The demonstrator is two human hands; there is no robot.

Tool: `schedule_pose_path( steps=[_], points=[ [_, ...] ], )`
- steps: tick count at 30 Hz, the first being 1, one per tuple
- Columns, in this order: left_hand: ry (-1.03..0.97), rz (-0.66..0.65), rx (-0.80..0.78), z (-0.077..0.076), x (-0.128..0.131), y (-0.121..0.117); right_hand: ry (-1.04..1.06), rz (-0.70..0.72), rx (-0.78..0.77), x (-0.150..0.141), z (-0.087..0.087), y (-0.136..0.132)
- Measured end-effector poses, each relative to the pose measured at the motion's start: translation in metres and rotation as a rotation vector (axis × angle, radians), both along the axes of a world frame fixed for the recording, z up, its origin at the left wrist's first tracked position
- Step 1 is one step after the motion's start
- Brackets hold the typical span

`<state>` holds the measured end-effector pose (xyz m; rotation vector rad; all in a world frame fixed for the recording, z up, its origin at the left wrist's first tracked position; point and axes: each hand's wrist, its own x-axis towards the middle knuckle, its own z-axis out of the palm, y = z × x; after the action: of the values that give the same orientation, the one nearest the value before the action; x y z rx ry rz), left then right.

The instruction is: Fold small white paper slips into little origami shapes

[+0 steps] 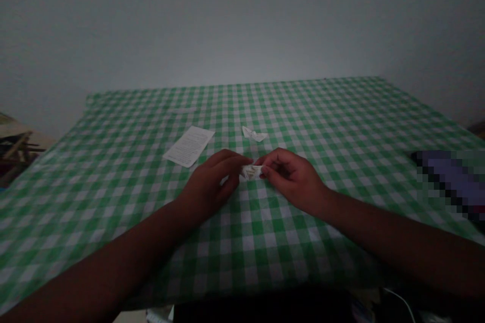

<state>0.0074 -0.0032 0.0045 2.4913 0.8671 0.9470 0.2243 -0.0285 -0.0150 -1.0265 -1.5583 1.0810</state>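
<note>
Between my two hands is a small piece of folded printed paper (250,172), just above or on the checked cloth. My left hand (215,176) pinches its left end, thumb below and fingers curved over the top. At the right end, my right hand (293,176) grips the paper between thumb and forefinger, the other fingers curled in. A little beyond my hands lies a folded white paper shape (254,134) with pointed, wing-like ends. A flat printed sheet (190,146) rests to the left, beyond my left hand.
A green and white checked cloth (295,247) covers the table, which reaches back to a plain wall (242,25). At the right edge lies a dark, flat object (450,181), partly pixelated. Wooden pieces (18,149) show beyond the table's left side. The light is dim.
</note>
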Motion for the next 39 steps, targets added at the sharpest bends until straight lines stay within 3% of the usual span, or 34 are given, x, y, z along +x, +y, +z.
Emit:
schedule_pose_path(
  steps=[5, 17, 28, 35, 39],
  points=[
    [0.011, -0.091, 0.033, 0.006, -0.004, 0.0, -0.02, 0.009, 0.092, 0.001, -0.001, 0.0],
    [0.06, 0.007, -0.121, 0.007, -0.005, 0.003, -0.088, 0.034, 0.192, 0.004, 0.0, 0.001],
    [0.07, -0.1, -0.039, 0.006, -0.002, -0.001, -0.102, 0.085, 0.243, 0.002, -0.004, -0.003],
    [0.138, -0.103, 0.008, 0.006, -0.004, -0.002, -0.327, 0.123, 0.518, 0.005, 0.006, 0.001],
    [0.155, -0.106, 0.0, 0.006, -0.005, -0.001, -0.344, 0.126, 0.543, 0.007, 0.007, 0.004]
  ],
)
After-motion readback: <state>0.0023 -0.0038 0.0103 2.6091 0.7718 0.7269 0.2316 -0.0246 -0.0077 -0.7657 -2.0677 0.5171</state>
